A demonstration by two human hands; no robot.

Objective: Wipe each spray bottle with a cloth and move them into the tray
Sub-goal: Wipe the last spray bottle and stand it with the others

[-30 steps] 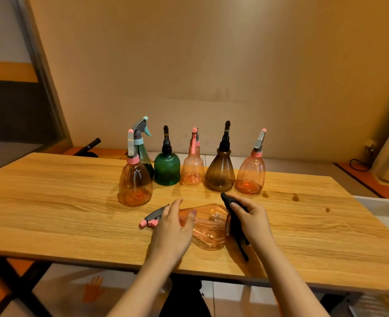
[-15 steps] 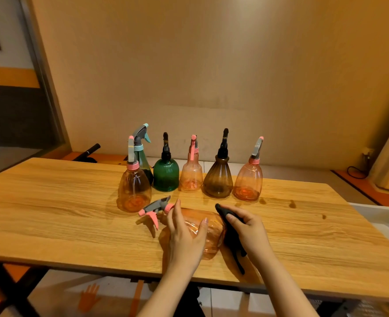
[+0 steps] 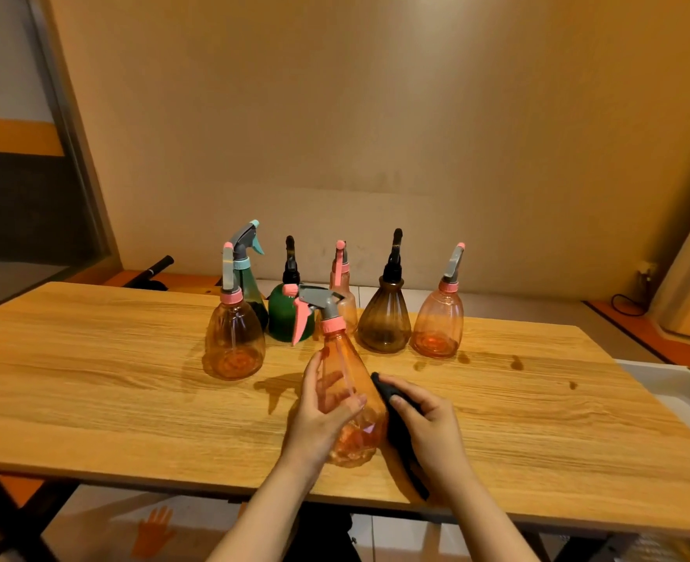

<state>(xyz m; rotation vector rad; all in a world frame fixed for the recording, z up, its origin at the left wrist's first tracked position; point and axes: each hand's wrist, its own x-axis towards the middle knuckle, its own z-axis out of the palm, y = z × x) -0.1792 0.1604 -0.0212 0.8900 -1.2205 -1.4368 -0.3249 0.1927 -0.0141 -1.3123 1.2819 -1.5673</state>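
The left hand (image 3: 322, 415) holds an orange spray bottle (image 3: 345, 393) by its fat part, tipped up over the bench (image 3: 92, 383). The right hand (image 3: 428, 427) grips a dark cloth (image 3: 396, 423) and presses it on the bottle's side. Six more bottles (image 3: 384, 318) stand behind the orange one, farther from the person. The white tray (image 3: 676, 393) is well off to the bottle's right, and no bottle shows in it. So I think the job has only just begun.
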